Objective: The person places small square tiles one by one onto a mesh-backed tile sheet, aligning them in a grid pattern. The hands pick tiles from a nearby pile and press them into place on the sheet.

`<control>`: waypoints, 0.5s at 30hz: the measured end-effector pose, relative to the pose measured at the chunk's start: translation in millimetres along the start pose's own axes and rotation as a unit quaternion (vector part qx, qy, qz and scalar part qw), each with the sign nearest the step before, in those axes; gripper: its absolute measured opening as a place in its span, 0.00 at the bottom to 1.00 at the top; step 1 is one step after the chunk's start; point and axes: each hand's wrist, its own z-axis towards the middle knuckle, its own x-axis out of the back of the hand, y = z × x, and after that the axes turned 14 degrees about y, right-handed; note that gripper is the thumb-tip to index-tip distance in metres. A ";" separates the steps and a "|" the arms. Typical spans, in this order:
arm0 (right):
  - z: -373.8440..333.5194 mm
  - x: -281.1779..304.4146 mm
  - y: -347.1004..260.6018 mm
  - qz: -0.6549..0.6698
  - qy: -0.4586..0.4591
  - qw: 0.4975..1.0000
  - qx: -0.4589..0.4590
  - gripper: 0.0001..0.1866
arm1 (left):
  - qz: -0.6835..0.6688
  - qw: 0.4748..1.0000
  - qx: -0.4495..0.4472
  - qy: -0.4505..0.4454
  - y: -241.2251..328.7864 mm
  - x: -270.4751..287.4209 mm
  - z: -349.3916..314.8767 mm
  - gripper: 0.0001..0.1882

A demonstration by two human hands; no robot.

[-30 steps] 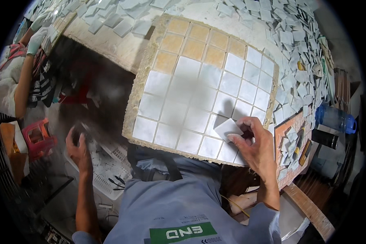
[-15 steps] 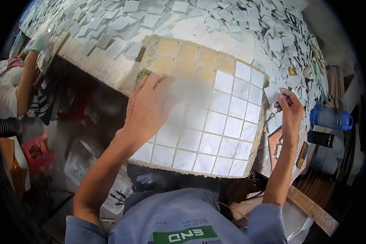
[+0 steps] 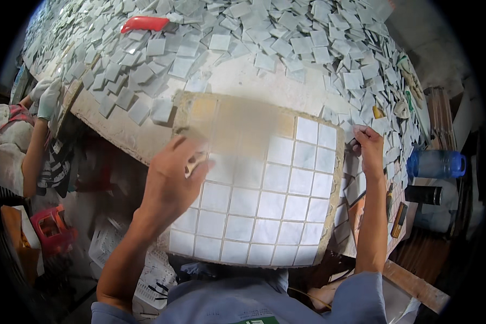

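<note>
From afar I see left hand [image 3: 175,175] half-curled, right hand [image 3: 368,146] bunched, holds unclear; crumbly-edged tan board [image 3: 338,156], smooth square white tiles [image 3: 274,177].

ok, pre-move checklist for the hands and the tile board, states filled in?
1. Left hand clear of the board: not ok, in this view it covers part of the left side.
2. Right hand holding a tile: cannot tell, fingertips unclear.
3. White tiles gridded in the near rows: ok.
4. Far rows readable: not ok, blurred patch over the middle.
5. Loose tiles near the right hand: ok, heaped around it.
6. Co-worker's gloved hands away from the board: ok, far left.
</note>
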 end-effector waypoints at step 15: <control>49.7 -168.1 -110.2 -0.125 -0.100 0.926 0.343 0.25 | 0.221 0.963 -0.155 -0.017 -85.1 -92.9 236.0 0.29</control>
